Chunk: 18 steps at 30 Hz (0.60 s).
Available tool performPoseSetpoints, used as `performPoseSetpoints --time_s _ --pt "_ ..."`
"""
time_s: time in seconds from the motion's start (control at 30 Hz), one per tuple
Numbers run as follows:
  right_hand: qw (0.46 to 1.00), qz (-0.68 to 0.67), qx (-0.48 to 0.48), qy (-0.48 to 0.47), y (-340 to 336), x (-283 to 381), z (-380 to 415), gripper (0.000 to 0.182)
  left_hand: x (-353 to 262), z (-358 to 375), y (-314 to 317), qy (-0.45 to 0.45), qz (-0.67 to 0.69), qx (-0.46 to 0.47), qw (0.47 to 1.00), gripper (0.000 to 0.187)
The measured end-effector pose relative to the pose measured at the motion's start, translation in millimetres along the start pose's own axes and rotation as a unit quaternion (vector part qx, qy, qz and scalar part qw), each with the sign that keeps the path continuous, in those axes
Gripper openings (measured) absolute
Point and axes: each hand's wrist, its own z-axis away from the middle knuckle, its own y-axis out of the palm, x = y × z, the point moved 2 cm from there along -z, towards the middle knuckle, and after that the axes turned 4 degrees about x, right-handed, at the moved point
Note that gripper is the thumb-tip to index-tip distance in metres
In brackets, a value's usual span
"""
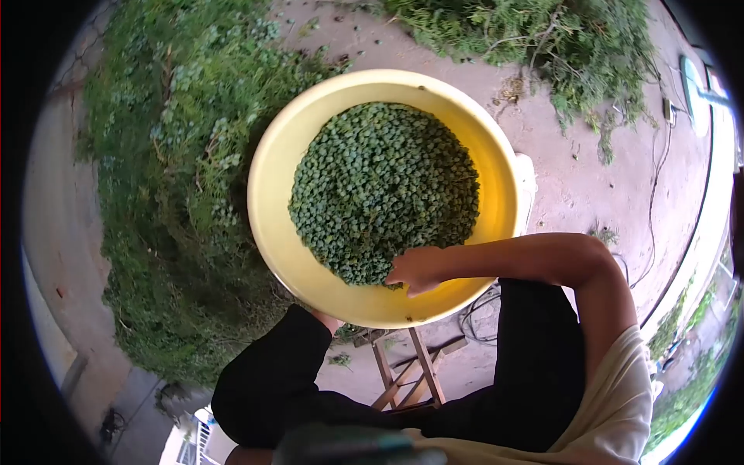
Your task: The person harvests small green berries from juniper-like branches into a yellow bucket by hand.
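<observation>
A wide yellow basin (271, 232) holds a heap of small green cones (384, 186). Inside its near side, my bare right hand (420, 269) reaches down to the edge of the heap. The fingers are curled together at the cones, and anything between them is hidden. At the bottom of the view, close to my lap, a blurred dark shape with a teal edge appears to be my gloved left hand (349, 446). Its fingers are too smeared to read, and it is away from the basin.
Cut evergreen branches (178, 194) bearing cones are piled left of the basin. More branches (558, 54) lie at the far right. A wooden stool frame (411, 372) shows between my black-trousered legs. A cable (655, 178) runs over the concrete floor at right.
</observation>
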Motion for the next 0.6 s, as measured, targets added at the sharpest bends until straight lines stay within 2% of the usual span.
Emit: performPoseSetpoints --time_s 0.13,0.2,0.3,0.37,0.4,0.47,0.5,0.57,0.6 --pt "0.999 0.0 -0.015 -0.037 7.1 -17.9 -26.0 0.067 2.6 17.8 -11.9 -0.041 -0.05 -0.01 0.998 0.041" --pt "0.983 -0.109 -0.149 0.019 -16.6 -21.6 -10.8 0.073 4.1 29.0 -18.2 -0.065 -0.077 -0.011 0.995 0.04" --pt "0.978 -0.111 -0.171 0.042 -54.2 -12.4 -4.0 0.074 7.1 46.9 -28.1 -0.102 -0.122 -0.006 0.987 0.039" --pt "0.947 -0.04 -0.317 0.026 -73.0 -22.4 12.5 0.073 10.0 47.1 -27.1 -0.1 -0.127 -0.002 0.987 0.039" --pt "0.947 -0.038 -0.317 0.033 -78.5 -26.8 18.1 0.073 10.7 46.3 -26.4 -0.1 -0.129 -0.001 0.987 0.039" --pt "0.896 0.027 -0.443 0.034 -94.9 -31.2 25.5 0.067 11.2 46.2 -27.3 -0.105 -0.141 0.003 0.984 0.038" --pt "0.896 0.029 -0.442 0.036 -102.8 -36.7 29.4 0.067 11.3 46.2 -27.7 -0.108 -0.148 0.003 0.983 0.038" --pt "0.855 0.1 -0.501 0.088 -120.7 -50.1 42.1 0.051 12.2 44.6 -29.1 -0.11 -0.163 0.004 0.98 0.037" --pt "0.853 0.103 -0.504 0.092 -123.8 -58.2 43.4 0.051 13.0 42.9 -30.0 -0.109 -0.172 0.006 0.979 0.037"
